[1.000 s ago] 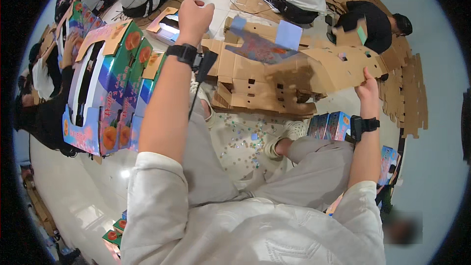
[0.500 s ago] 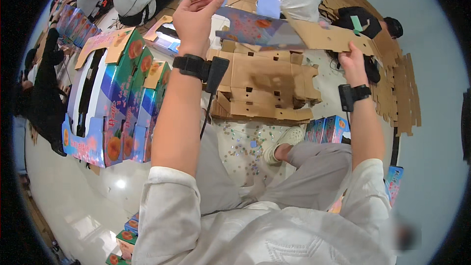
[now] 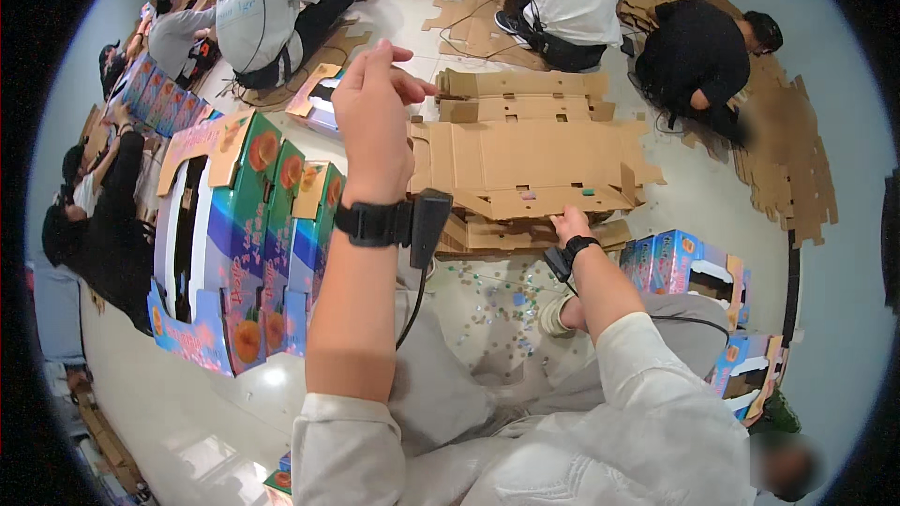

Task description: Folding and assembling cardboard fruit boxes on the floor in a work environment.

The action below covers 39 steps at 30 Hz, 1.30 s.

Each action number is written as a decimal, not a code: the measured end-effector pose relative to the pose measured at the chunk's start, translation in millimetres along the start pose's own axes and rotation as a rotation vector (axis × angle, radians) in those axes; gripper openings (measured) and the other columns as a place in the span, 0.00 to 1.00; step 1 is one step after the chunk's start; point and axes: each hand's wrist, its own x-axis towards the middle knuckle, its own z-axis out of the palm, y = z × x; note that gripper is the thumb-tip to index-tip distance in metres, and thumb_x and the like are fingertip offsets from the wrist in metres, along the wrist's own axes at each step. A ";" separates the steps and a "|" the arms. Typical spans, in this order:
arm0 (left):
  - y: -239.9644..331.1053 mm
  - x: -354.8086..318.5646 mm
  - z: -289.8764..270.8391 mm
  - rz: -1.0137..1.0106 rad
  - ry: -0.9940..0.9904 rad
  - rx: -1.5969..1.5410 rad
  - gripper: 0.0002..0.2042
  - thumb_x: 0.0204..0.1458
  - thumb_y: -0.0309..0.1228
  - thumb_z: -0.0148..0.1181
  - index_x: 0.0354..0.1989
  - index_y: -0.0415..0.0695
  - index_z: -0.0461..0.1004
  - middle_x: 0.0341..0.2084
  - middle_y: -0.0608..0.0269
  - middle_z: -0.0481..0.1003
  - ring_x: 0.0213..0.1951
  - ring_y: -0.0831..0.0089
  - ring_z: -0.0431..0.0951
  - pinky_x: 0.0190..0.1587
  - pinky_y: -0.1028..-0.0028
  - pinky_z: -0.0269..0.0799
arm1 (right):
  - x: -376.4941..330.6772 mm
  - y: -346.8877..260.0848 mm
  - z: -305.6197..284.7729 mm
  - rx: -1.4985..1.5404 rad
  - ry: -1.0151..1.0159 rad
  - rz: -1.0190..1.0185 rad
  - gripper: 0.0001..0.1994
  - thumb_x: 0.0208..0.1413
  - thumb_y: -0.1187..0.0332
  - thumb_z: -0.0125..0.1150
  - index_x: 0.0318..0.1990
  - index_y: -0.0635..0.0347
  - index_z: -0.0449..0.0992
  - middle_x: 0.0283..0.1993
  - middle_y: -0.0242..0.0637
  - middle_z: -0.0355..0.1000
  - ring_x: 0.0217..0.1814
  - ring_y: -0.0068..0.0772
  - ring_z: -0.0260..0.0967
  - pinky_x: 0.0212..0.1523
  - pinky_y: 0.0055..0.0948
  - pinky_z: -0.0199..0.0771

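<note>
An unfolded brown cardboard box lies in front of me, its plain inner side up, with slots and raised flaps along its edges. My right hand is closed on the near flap edge, fingertips at the cardboard. My left hand is raised over the box's left end. Its fingers are bent and partly apart, and nothing shows in them. Some of the box's left edge is hidden behind this hand and wrist.
Printed boxes with cut-out openings stand upright at my left. Further printed boxes stand at my right. Small round scraps litter the floor between my legs. Several people sit around, and flattened cardboard is spread at the right.
The cardboard that both hands held up has come down onto the floor. My right hand has lowered towards me to the near flap; my left has let go and stays raised.
</note>
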 end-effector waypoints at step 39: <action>-92.6 23.0 38.2 -0.279 -0.321 0.230 0.15 0.71 0.41 0.52 0.51 0.41 0.75 0.35 0.62 0.79 0.44 0.67 0.80 0.52 0.68 0.73 | -590.9 -140.0 -252.0 -1.664 0.257 -0.106 0.32 0.60 0.40 0.60 0.55 0.63 0.81 0.39 0.55 0.81 0.41 0.64 0.79 0.46 0.54 0.78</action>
